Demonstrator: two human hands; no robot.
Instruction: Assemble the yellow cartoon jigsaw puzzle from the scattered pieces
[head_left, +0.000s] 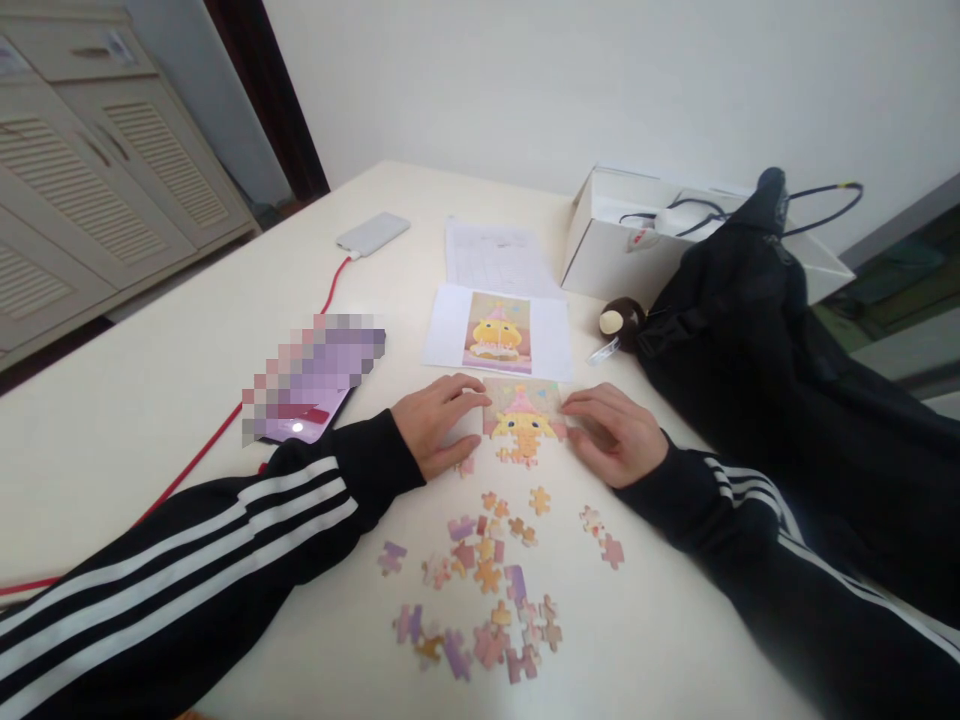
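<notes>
A partly joined jigsaw puzzle (521, 412) lies flat on the table, showing a yellow cartoon character in a pink party hat. Its lower edge is uneven. My left hand (441, 425) rests at its left edge, with thumb and fingers apart and fingertips at the border. On the opposite side, my right hand (616, 432) has its fingertips at the right edge, thumb and fingers also apart. One loose puzzle piece (466, 465) lies by my left thumb. Nearer to me, several loose pieces (487, 575) are scattered, some overlapping.
Behind the puzzle lies a printed reference picture (497, 330) on white paper. A phone (322, 385) and a power bank (373, 235) with a red cable (196, 462) sit to the left. A white box (607, 240), a black bag (742, 350) and a brown plush charm (622, 322) stand right.
</notes>
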